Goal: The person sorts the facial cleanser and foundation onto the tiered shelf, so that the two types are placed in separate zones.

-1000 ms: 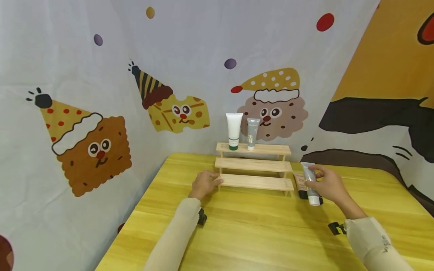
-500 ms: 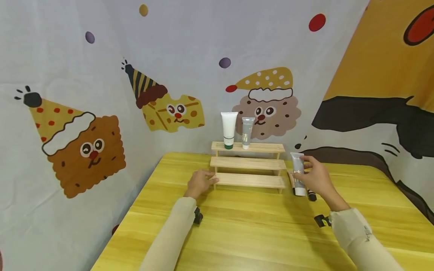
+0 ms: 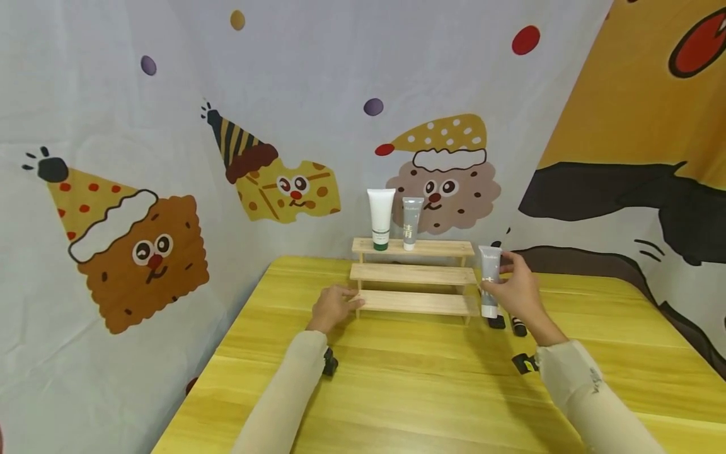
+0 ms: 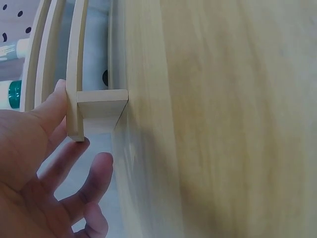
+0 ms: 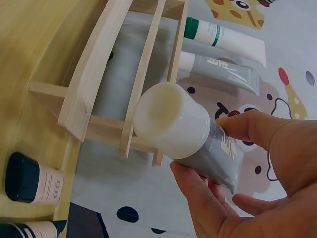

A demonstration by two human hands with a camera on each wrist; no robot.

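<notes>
A three-tier wooden display stand (image 3: 414, 272) stands near the back of the table. My left hand (image 3: 333, 308) pinches the left end of its lowest step; in the left wrist view the thumb lies above the board and a fingertip under it. My right hand (image 3: 520, 291) holds a grey squeeze tube (image 3: 489, 277) with a white cap, cap down, just off the stand's right end. The thumb and fingers grip its grey body (image 5: 215, 156). On the top step stand a white tube (image 3: 380, 217) with a green cap and a second grey tube (image 3: 411, 222), both on their caps.
Right of the stand lie a pinkish tube marked BB (image 5: 48, 187) with a black cap and another dark-capped tube (image 5: 39, 229). Bare yellow wood-grain table (image 3: 397, 384) stretches in front. A printed cartoon cloth (image 3: 306, 126) hangs close behind.
My right hand has carried the grey tube left and up toward the stand, turning it more upright. The left hand keeps its hold on the step. The head view has shifted slightly.
</notes>
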